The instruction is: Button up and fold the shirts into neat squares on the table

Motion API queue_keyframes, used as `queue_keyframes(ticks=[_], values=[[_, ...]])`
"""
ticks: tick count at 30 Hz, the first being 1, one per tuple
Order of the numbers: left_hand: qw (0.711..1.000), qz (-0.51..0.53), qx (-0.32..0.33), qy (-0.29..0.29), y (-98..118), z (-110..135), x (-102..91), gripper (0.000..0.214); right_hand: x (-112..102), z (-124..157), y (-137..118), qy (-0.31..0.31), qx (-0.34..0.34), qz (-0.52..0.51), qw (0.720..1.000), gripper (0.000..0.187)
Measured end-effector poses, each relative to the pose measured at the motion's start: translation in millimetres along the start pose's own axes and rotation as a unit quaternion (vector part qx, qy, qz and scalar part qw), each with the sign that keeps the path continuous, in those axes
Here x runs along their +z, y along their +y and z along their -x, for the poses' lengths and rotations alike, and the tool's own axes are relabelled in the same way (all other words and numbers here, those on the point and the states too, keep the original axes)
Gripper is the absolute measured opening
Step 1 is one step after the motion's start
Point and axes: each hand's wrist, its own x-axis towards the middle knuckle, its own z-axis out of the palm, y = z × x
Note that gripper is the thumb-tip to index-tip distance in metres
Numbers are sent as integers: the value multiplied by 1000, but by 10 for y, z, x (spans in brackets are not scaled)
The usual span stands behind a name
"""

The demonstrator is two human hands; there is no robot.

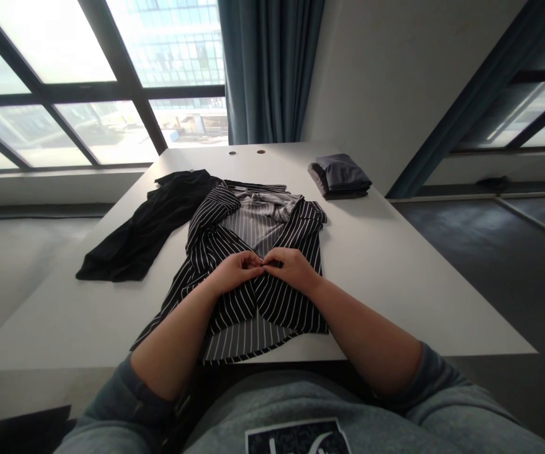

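A black shirt with white stripes (291, 296) lies spread on the white table with its hem toward me. Its front edges meet under my hands, while the upper part gapes and shows the paler inside. My left hand (240, 270) pinches one front edge near the middle of the shirt. Fingertip to fingertip with it, my right hand (292, 265) pinches the other edge. Any button between the fingers is too small to make out. Below the hands the two front panels part, and the inside of the back shows.
Black trousers or a similar dark garment (144, 227) lie left of the shirt, touching its sleeve. A folded stack of dark clothes (341, 175) sits at the back right of the white table (395, 296). Behind stand a blue curtain (269, 69) and large windows.
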Motion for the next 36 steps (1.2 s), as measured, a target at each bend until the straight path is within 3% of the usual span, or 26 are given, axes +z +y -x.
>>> queue_keyframes(ticks=[5,10,17,22,30,36], values=[[999,-31,-1,40,-71,-31,-7,25,15,9,39,17,39,-32,999,3],[997,-32,34,69,-132,-49,-17,18,33,14,80,18,92,-117,989,19],[996,-39,51,64,-85,-34,2,15,2,-14,59,-10,32,-67,997,16],[996,-29,67,59,-86,-27,13,16,5,-14,75,-20,42,-51,998,11],[995,-38,71,64,-99,-32,16,17,-4,-25,47,-25,-2,-7,1000,11],[996,5,70,52,-93,-48,29,23,28,-27,12,-24,17,14,999,12]])
